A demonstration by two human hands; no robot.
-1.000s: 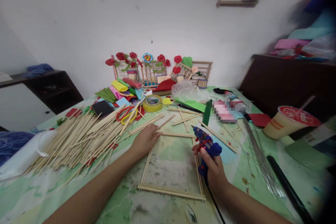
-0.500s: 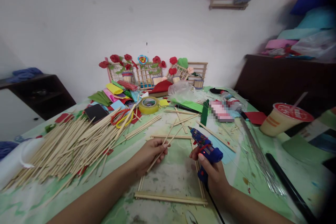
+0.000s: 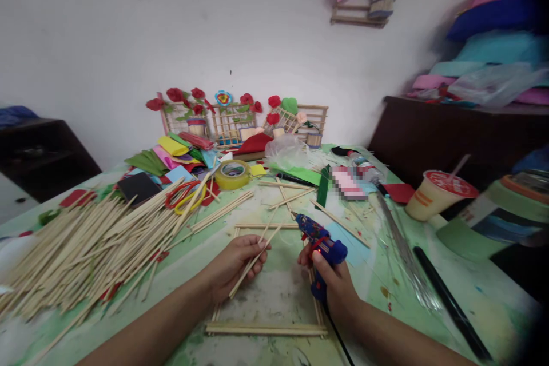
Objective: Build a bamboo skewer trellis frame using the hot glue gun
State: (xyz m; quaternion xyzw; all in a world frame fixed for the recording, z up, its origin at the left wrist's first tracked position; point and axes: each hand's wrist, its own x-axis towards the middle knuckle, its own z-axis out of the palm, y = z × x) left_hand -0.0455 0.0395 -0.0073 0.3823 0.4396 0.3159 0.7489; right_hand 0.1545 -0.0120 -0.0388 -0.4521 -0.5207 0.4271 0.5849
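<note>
Between the fingers of my left hand (image 3: 242, 263) are two thin wooden sticks (image 3: 269, 240), crossing near the fingertips. My right hand (image 3: 332, 274) is wrapped round the handle of a blue hot glue gun (image 3: 319, 238), its nozzle pointing up and to the left. A small red light glows on the gun, and its black cord runs down toward the front edge. Beneath both hands a rectangular frame of paired sticks (image 3: 266, 329) lies flat on the table. My left hand hides part of its left side, and the gun hides part of its right side.
A large heap of sticks (image 3: 98, 246) covers the left. Scissors (image 3: 186, 197), a tape roll (image 3: 232, 174) and coloured paper (image 3: 171, 147) lie behind it. On the right are wires (image 3: 403, 240), a lidded cup (image 3: 437, 194) and a green jar (image 3: 493, 217). Flower-decorated stick racks (image 3: 234, 120) lean on the wall.
The view has turned slightly right, so everything sits farther left. The two sticks in my left hand have shifted their angle and cross differently. My right hand still grips the glue gun.
</note>
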